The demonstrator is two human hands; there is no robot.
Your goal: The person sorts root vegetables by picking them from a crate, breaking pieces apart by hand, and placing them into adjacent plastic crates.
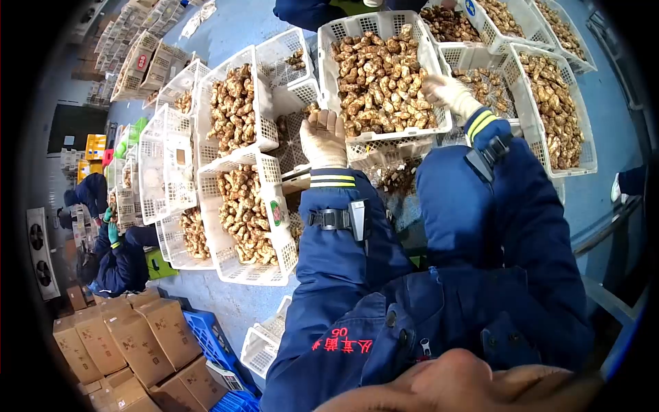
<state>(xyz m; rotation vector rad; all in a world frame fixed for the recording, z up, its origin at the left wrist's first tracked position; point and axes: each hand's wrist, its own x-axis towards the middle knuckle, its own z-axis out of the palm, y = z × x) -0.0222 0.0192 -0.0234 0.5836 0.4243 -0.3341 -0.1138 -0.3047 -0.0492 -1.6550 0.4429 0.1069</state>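
Note:
In front of me stands a white plastic crate [439, 127] heaped with brown and cream mushrooms [377, 79]. My left hand [324, 141], in a pale knit glove with dirt-darkened fingers, is at the crate's near left corner. Its palm is turned up and its fingers lie side by side, slightly bent, with nothing visible in them. My right hand [452, 95], gloved the same way, reaches over the crate's right rim. Its fingers bend down at the mushrooms on that side; what lies under them is hidden.
More mushroom crates [250, 261] stand left, and others [587, 161] right. Cardboard boxes [117, 336] and a blue pallet [202, 333] are at lower left. A co-worker [117, 264] in dark blue sits at far left; another person's dark clothing [302, 12] shows beyond the crate.

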